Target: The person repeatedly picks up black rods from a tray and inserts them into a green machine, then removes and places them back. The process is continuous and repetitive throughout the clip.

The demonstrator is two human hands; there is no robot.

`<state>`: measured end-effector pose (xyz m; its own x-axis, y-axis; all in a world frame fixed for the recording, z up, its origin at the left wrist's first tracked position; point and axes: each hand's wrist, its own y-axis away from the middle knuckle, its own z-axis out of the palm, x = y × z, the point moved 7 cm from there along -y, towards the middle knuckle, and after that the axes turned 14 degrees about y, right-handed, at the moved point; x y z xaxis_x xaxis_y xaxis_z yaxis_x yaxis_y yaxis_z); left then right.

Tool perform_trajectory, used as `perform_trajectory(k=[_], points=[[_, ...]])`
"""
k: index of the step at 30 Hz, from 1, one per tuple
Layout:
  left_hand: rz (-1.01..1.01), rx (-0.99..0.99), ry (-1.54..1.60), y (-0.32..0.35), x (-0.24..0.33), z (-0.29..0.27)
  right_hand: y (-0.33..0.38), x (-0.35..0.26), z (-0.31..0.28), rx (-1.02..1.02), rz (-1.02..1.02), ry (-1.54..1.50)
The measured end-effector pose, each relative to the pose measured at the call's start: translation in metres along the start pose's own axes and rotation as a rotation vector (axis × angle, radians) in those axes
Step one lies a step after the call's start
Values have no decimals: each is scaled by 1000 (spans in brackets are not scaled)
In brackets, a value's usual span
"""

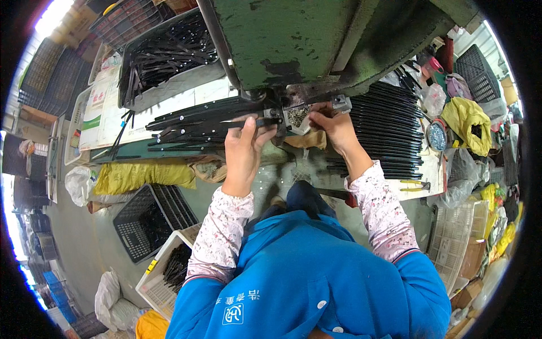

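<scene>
As left hand (243,148) grips it | black strip (267,121): slim, straight | right hand (335,129): cannot tell hold

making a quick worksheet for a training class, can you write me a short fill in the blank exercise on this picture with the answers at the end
1. The person's ____ hand holds a thin black strip.
2. The big machine beyond the hands is painted ____.
3. The pliers on the table have ____ handles.
4. The person's buttoned top is ____.

Missing words: left; green; yellow; blue.
</scene>
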<state>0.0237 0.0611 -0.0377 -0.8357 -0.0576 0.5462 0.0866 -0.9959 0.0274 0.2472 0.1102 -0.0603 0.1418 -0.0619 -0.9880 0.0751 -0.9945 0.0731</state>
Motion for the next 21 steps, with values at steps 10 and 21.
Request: perform_trajectory(k=[10,21], points=[[0,151,-1,0,-7,-12,29,-72,57,198,-726,790],[-52,108,18,-7,-17,-45,66,-75,63,96,-1200,1305]])
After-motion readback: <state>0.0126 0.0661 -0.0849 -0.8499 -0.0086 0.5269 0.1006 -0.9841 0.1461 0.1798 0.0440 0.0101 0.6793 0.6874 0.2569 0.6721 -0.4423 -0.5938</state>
